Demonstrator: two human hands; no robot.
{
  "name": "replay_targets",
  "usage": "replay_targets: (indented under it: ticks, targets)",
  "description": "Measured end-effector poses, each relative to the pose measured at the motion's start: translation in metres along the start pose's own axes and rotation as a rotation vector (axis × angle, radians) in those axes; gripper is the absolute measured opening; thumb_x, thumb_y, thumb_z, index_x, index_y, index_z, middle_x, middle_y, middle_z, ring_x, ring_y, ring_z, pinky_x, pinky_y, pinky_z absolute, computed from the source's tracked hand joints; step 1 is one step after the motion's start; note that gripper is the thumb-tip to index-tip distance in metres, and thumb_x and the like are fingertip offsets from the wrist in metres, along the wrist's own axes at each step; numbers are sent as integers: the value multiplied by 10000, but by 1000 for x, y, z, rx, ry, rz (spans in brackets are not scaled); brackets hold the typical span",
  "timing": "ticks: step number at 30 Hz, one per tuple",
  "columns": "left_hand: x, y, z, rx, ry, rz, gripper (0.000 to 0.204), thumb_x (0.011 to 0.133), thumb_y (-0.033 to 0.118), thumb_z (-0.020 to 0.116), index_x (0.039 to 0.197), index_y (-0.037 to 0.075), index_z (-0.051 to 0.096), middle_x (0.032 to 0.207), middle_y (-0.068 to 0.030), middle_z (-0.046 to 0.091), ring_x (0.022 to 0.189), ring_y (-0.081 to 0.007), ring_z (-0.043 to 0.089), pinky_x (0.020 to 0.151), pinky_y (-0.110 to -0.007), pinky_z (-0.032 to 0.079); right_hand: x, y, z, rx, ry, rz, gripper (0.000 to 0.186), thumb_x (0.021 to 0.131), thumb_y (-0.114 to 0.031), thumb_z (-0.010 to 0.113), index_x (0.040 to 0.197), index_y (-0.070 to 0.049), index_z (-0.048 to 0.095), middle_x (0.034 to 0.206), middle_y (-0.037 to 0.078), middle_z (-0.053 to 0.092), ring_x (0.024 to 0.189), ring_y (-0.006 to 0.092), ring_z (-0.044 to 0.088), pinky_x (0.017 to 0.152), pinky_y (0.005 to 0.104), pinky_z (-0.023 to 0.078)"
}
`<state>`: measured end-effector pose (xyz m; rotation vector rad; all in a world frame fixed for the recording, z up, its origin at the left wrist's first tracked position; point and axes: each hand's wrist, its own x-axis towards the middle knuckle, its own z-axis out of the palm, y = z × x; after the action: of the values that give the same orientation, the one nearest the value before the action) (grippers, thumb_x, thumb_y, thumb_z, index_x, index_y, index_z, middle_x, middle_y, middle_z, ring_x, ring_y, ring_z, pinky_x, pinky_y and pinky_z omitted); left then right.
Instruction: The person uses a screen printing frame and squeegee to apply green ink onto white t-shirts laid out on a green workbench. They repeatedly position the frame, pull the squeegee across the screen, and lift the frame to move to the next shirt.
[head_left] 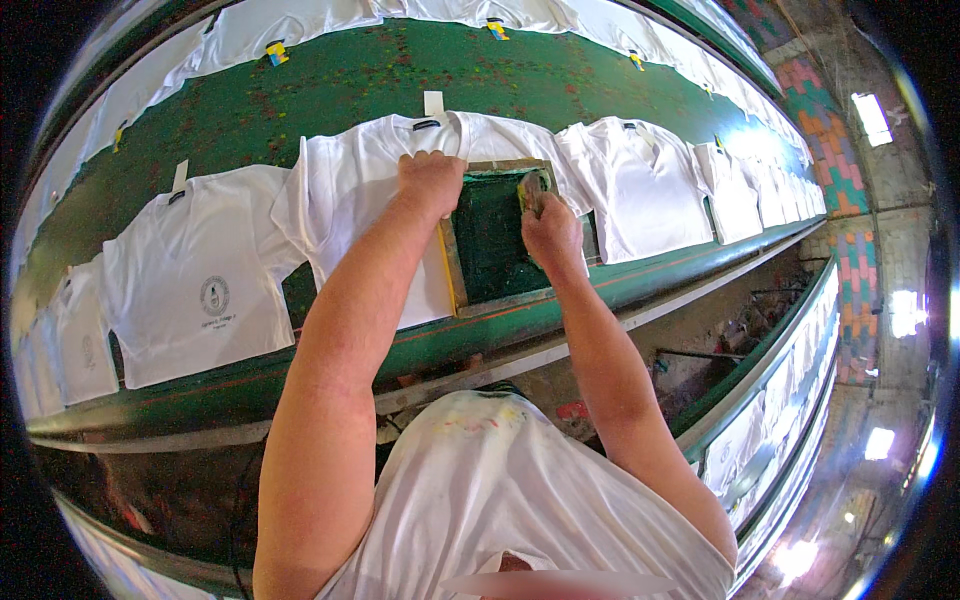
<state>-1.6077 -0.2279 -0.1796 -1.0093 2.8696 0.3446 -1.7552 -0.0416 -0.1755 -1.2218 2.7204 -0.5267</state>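
Observation:
A screen printing frame [447, 268] with a dark green mesh lies on the right part of a white T-shirt [370, 185]. My left hand [432, 182] is closed at the frame's upper left corner; its fingertips are mostly hidden. In my right hand [554, 235] is a squeegee [535, 187], stained and worn, gripped over the right side of the mesh. The squeegee's lower edge is hard to make out against the dark mesh. A white tag stands up at the T-shirt's collar.
On the long green table [350, 75], a printed T-shirt [195, 270] with a round black emblem lies to the left. A plain white T-shirt [650, 185] lies to the right, with more beyond. Another row of shirts lines the far side. A metal rail [660, 312] runs along the near edge.

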Motion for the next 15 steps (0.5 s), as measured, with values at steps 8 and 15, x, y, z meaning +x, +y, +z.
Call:
replay_targets:
  ticks: [8,15]
  targets:
    - [0,9,-4,39,-35,-74,735,821,186,919,1505,349,704,1346,-115,759,1316,-355,687,1099,-590,511,32,3,1,35,-113,-729,398,939,-87,637,1321,-102,750,1241,167,738,1131,414,700,1010,527,560]
    - [-8,8,-4,-11,-38,-99,865,747,155,971,1537,352,681,1362,-162,737,1303,-384,685,1114,-598,491,16,61,-7,-85,-170,-1071,523,868,-87,684,1389,-122,706,1273,100,731,1163,341,682,1037,489,536]
